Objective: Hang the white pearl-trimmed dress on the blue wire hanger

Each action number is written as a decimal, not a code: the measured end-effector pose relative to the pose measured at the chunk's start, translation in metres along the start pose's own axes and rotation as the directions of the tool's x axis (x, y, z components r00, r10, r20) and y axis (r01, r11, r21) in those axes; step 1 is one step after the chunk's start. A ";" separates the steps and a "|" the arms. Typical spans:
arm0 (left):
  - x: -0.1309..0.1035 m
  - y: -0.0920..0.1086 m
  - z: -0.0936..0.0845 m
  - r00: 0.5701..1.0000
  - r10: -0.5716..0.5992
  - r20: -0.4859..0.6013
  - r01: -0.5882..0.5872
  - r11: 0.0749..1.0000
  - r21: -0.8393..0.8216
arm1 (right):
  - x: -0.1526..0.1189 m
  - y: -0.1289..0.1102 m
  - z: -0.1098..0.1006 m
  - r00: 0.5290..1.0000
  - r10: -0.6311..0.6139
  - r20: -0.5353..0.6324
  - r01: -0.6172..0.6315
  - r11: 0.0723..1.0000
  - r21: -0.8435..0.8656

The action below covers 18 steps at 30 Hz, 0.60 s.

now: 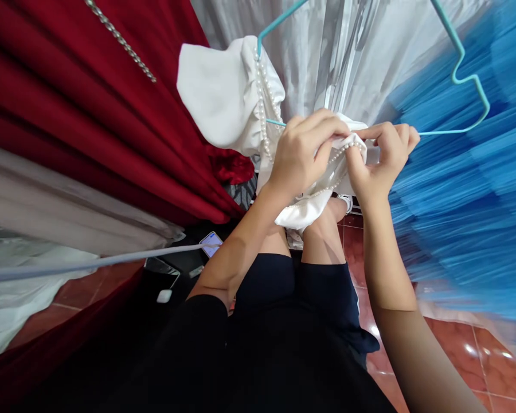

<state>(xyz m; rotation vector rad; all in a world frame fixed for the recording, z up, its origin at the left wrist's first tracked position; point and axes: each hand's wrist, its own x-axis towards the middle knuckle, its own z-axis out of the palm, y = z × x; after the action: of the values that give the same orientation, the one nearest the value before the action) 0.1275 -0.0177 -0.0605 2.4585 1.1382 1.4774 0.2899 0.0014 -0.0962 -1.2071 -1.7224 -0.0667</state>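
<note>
A white garment (215, 94) with strings of pearl beads hangs on a turquoise hanger (454, 43). My left hand (303, 152) pinches the garment's gathered, pearl-edged cloth near the middle, fingertips pressed together. Just right of it, my right hand (380, 158) grips the same cloth between thumb and fingers, beside the hanger's lower bar. Pearl strings (261, 109) loop down at the left of the garment, and another pearl line runs below my hands along a white fold. My palms and part of the bunched cloth are hidden.
Red cloth (90, 115) hangs at the left, pale curtains (301, 51) behind, and blue tulle (468, 189) at the right. A phone (210, 244) lies on a dark surface below left, near a white charger (164, 296). A pale rod (90, 263) crosses the left side.
</note>
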 end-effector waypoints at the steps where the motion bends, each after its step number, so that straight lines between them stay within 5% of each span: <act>1: -0.003 -0.001 0.004 1.000 -0.020 -0.010 0.020 1.000 0.000 | -0.001 0.000 -0.002 1.000 -0.019 0.003 0.019 1.000 -0.003; 7: -0.001 -0.009 0.001 0.998 -0.045 -0.038 0.044 0.999 -0.026 | -0.002 0.003 -0.026 0.976 -0.208 0.066 0.208 0.978 0.016; 12: 0.008 -0.007 -0.004 0.998 -0.036 -0.042 0.035 0.999 -0.027 | 0.004 0.039 -0.059 0.888 -0.364 -0.280 0.355 0.931 -0.084; 15: 0.008 -0.006 -0.003 0.997 -0.050 -0.060 0.048 0.998 -0.033 | 0.012 0.069 -0.084 0.856 -0.257 -0.448 0.200 0.965 -0.170; 18: 0.006 -0.006 -0.002 0.996 -0.053 -0.073 0.050 0.998 -0.040 | 0.030 0.087 -0.103 0.850 0.024 -0.527 -0.126 0.979 -0.159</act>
<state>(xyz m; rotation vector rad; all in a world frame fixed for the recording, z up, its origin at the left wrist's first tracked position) 0.1245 -0.0103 -0.0574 2.3502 1.1650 1.5722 0.4238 0.0105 -0.0619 -1.2497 -1.2036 -0.4799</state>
